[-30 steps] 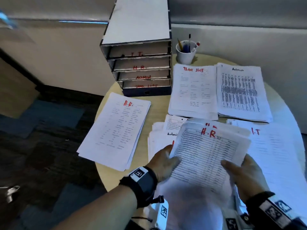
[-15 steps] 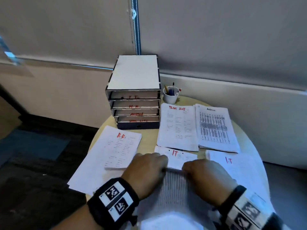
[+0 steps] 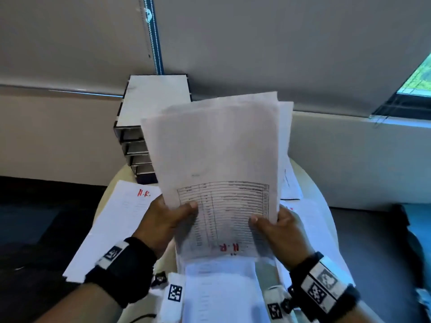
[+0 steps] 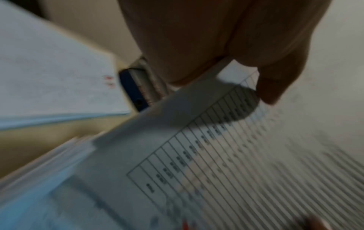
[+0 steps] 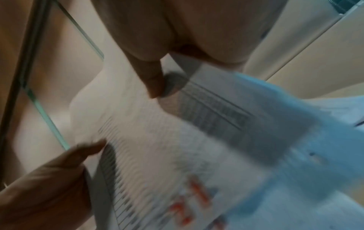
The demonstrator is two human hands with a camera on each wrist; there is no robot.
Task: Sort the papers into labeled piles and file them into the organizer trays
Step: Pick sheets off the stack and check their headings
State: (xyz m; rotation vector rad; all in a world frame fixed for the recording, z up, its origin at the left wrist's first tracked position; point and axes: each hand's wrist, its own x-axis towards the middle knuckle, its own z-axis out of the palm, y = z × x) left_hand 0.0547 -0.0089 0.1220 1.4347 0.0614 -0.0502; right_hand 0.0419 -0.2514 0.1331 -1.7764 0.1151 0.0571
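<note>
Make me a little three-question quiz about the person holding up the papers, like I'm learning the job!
1. True or false: only the left hand holds the raised stack of papers.
2. What red letters are written on the front sheet of that stack? A) I.T B) H.R C) Admin
3. Fill in: the pile lying on the table, left of the hands, is marked ____ in red.

Key:
1. False. The right hand grips the stack too, each thumb pressed on the front sheet.
2. B. The letters sit at the sheet's near edge, upside down to the head camera.
3. H.R, on the H.R pile, in front of the organizer trays.
</note>
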